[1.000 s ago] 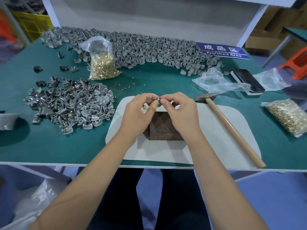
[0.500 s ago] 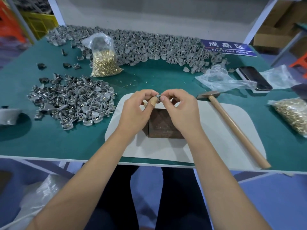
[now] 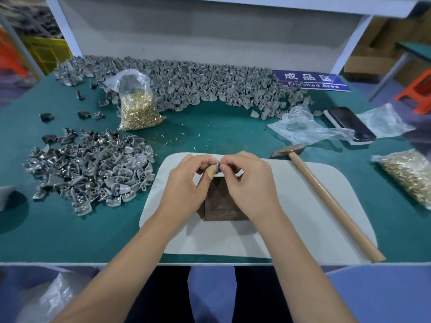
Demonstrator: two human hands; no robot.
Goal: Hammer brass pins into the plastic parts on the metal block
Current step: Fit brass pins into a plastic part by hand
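Note:
Both hands meet just above the far edge of the dark metal block (image 3: 221,203), which sits on a white mat (image 3: 291,215). My left hand (image 3: 189,183) and my right hand (image 3: 251,183) pinch one small grey plastic part (image 3: 217,164) between their fingertips. Whether a brass pin sits in the part is hidden by the fingers. The hammer (image 3: 326,201) lies untouched to the right, its wooden handle slanting across the mat toward the table's front edge.
A pile of grey plastic parts (image 3: 93,173) lies left of the mat, and a long heap (image 3: 198,87) runs along the back. Bags of brass pins stand at back left (image 3: 137,110) and far right (image 3: 408,173). A phone (image 3: 349,124) and loose plastic bags (image 3: 303,127) lie at right.
Both hands stay together over the block with the part pinched between them; the fingers shift only slightly. The hammer has not moved.

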